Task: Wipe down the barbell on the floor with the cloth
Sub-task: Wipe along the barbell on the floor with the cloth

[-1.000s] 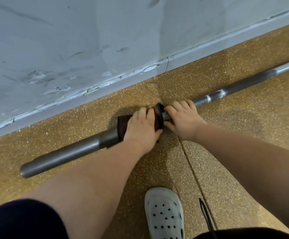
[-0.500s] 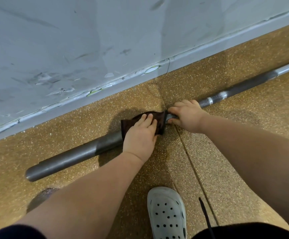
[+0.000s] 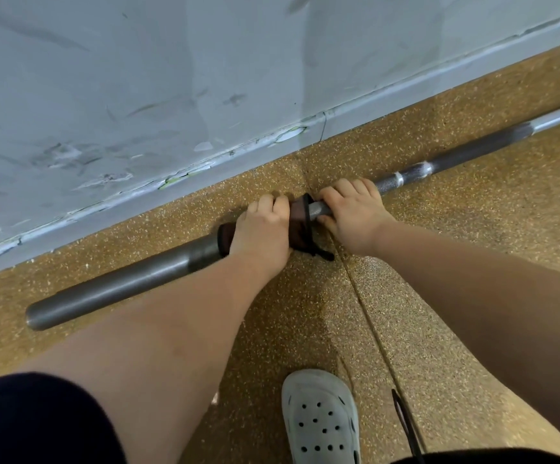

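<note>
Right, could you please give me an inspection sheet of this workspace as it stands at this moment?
Surface: speckled tan floor, with a seam running toward the wall beneath the hands.
Job's things: barbell lies on the floor alongside the wall; dark brown cloth is wrapped round it where the thick sleeve meets the thinner shaft.
Clutter: a pale clog near the bottom edge.
Hands: left hand grips the cloth round the bar; right hand grips the bare shaft just right of the cloth.
Cables: a thin dark strap beside the clog; what it belongs to cannot be told.
Surroundings: grey wall, scuffed; skirting with chipped paint.
</note>
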